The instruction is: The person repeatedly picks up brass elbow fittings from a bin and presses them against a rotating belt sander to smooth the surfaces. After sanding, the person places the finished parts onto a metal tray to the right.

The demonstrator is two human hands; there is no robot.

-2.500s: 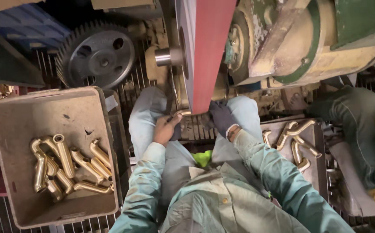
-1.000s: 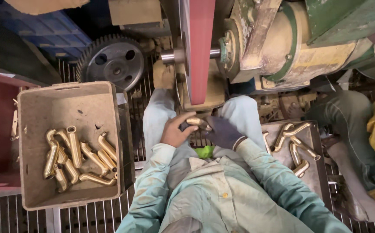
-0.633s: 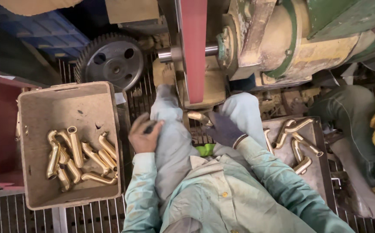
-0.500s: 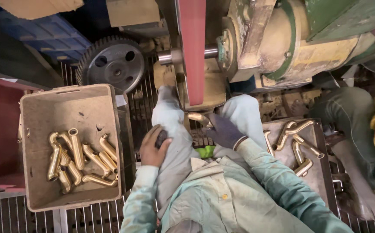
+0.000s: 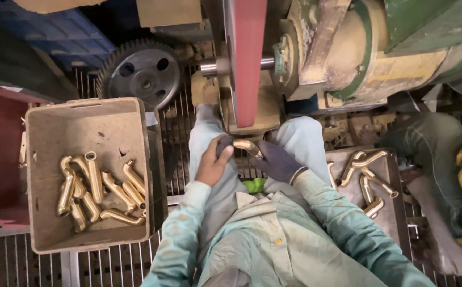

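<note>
A curved brass pipe fitting (image 5: 247,146) is held just below the red sanding belt (image 5: 249,58) of the grinding machine. My right hand (image 5: 276,159), in a dark glove, grips its right end. My left hand (image 5: 215,159), bare, closes on a dark cloth at the fitting's left end, above my left knee. I sit with my knees on either side of the belt.
A grey plastic crate (image 5: 45,159) at left holds several polished brass fittings (image 5: 95,188). A tray (image 5: 388,175) at right holds more fittings. A large black gear (image 5: 140,74) lies behind the crate. Another seated person's leg (image 5: 433,159) is at far right. Metal grating covers the floor.
My left hand dropped away to my left thigh, then came back up to the fitting's left end. My right hand kept the fitting under the belt.
</note>
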